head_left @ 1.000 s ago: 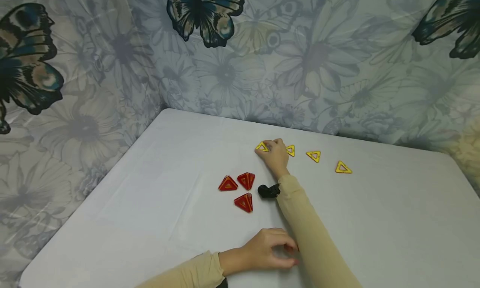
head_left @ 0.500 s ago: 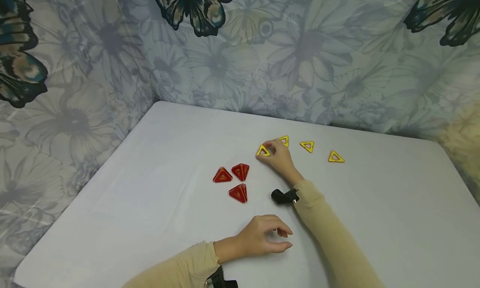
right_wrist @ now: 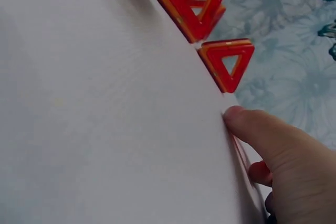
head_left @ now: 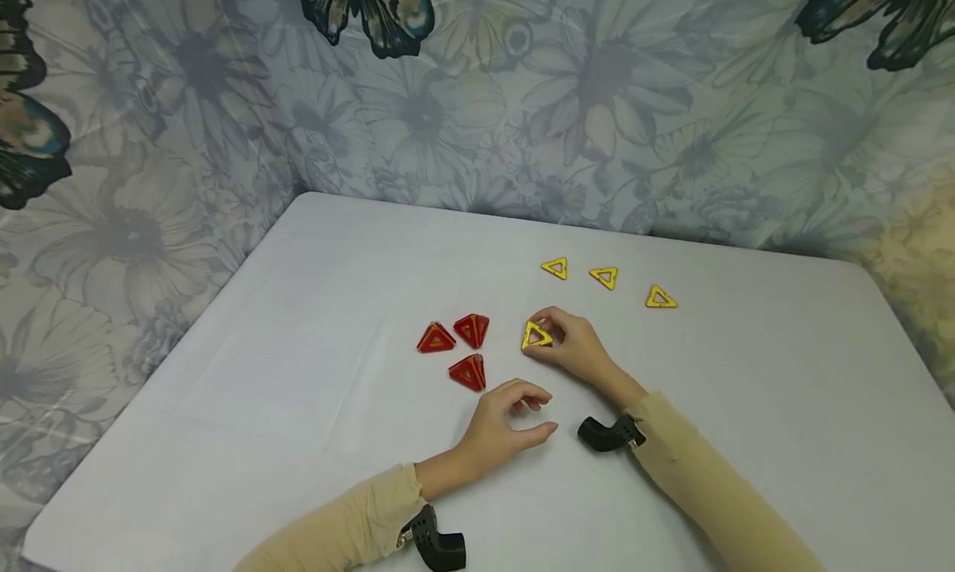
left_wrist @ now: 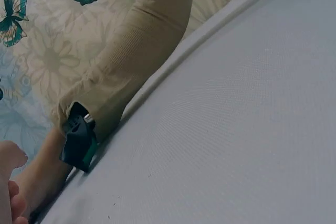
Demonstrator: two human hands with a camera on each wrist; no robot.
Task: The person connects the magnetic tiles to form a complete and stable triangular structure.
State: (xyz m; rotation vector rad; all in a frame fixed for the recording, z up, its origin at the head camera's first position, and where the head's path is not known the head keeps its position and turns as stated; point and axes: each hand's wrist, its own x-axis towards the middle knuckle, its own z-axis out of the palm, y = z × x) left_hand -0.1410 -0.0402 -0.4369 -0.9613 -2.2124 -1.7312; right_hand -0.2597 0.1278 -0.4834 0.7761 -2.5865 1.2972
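My right hand (head_left: 578, 344) pinches a yellow triangle frame (head_left: 525, 336) between thumb and fingers, low over the white table. In the right wrist view that hand (right_wrist: 294, 156) lies along the triangle, which shows almost edge-on. Nearer the front, my left hand (head_left: 492, 431) holds nothing; its thumb and fingers are spread apart. Just beyond it stand three red pyramids built of triangle frames: one at the left (head_left: 436, 338), one at the back (head_left: 472, 330) and one in front (head_left: 468, 373). The left wrist view catches only part of the left hand (left_wrist: 8, 182).
Three more yellow triangles lie towards the back of the table (head_left: 298, 265): a left one (head_left: 555, 268), a middle one (head_left: 605, 278) and a right one (head_left: 661, 298). A patterned wall covering (head_left: 477, 124) rises behind the table and along its left side.
My right hand has drawn the yellow triangle away from the back row, towards the front. My left hand has moved forward, closer to the red pyramids. The head view has shifted slightly.
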